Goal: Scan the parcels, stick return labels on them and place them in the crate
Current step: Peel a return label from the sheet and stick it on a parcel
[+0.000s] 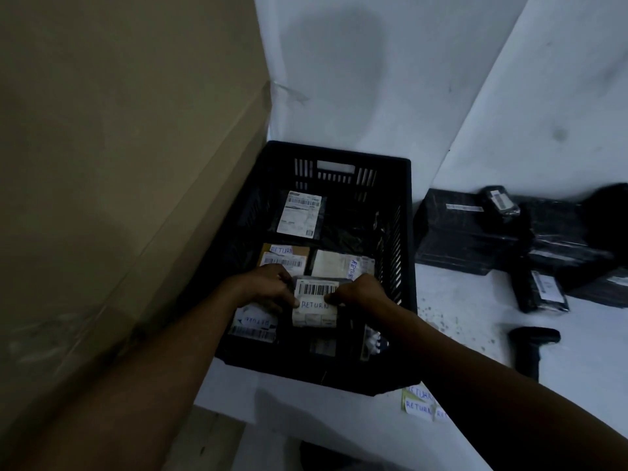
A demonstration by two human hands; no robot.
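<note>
A black slatted crate (406, 232) stands on the white table, with several labelled parcels lying inside it. Over its near half I hold a small parcel (315, 305) that carries a barcode and a handwritten RETURN label. My left hand (268, 288) grips its left edge and my right hand (358, 290) grips its right edge. Beneath it lie other parcels marked RETURN. A black barcode scanner (530, 348) lies on the table to the right of the crate. Loose RETURN labels (419, 404) sit by the crate's near right corner.
A tall cardboard box (119, 181) rises along the crate's left side. Several black wrapped parcels (509, 232) are piled on the table at the right. The table's front edge (306, 416) runs just below the crate.
</note>
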